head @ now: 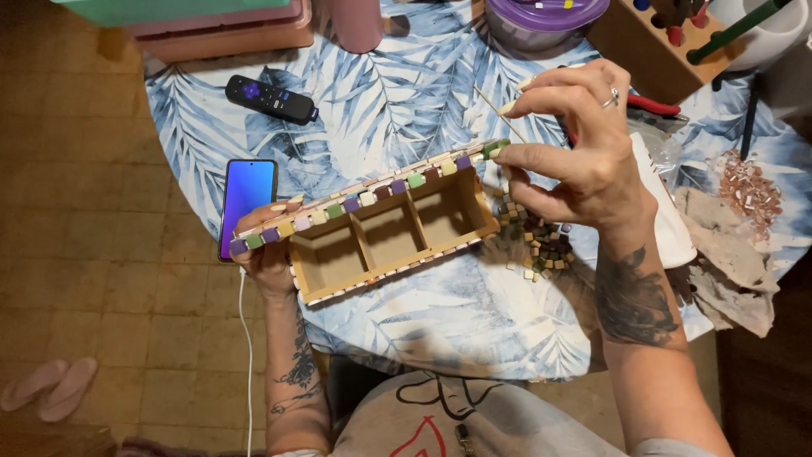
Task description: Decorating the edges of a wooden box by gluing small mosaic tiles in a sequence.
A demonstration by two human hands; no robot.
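Head view: the left hand (pixel 264 247) grips the near end of a wooden box (pixel 385 233) with three compartments, tilted over the table (pixel 406 110). A row of coloured tiles (pixel 355 201) lines its upper edge. At the far end the right hand (pixel 584 144) pinches a green tile (pixel 493 149) and a thin stick (pixel 499 114). Judging by this, the tile is being seated; pressing it flush seems due. Loose tiles (pixel 537 241) lie just beside.
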